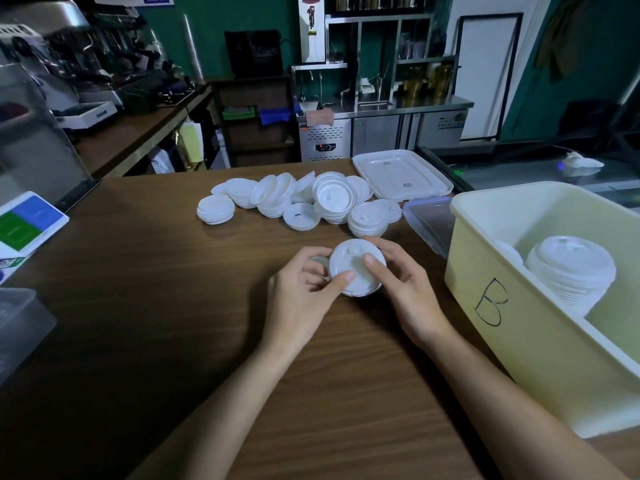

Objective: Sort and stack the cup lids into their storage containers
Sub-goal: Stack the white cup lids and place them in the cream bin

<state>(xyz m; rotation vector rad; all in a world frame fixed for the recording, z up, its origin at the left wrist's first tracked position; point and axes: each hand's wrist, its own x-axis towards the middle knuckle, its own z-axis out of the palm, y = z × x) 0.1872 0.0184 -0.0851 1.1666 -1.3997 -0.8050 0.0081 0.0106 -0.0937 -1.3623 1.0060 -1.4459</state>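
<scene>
both hands meet over the near middle of the brown wood-grain counter (173, 306), holding a white round plastic cup lid (353, 271) just above it; whether more lids are nested under it i cannot tell. the left hand (304, 285) curls round the lid's left rim with its thumb laid on top. the right hand (405, 289) pinches the right rim the same way, thumb on the raised face.

this looks like checking or seating the lid. to do it well, square the rim so it nests flat, then carry it right to the pale yellow plastic container marked b (519, 306). if the size matches, it goes onto the white lid stack inside (571, 268). the container's near wall is tall, so the lid must be lifted over it.

far across the counter lies the unsorted heap of white lids (298, 199), some tipped on edge. a white rectangular container cover (401, 174) and a clear plastic cover (429, 220) lie to the heap's right. a clear tub (17, 323) sits at the near left edge.
</scene>
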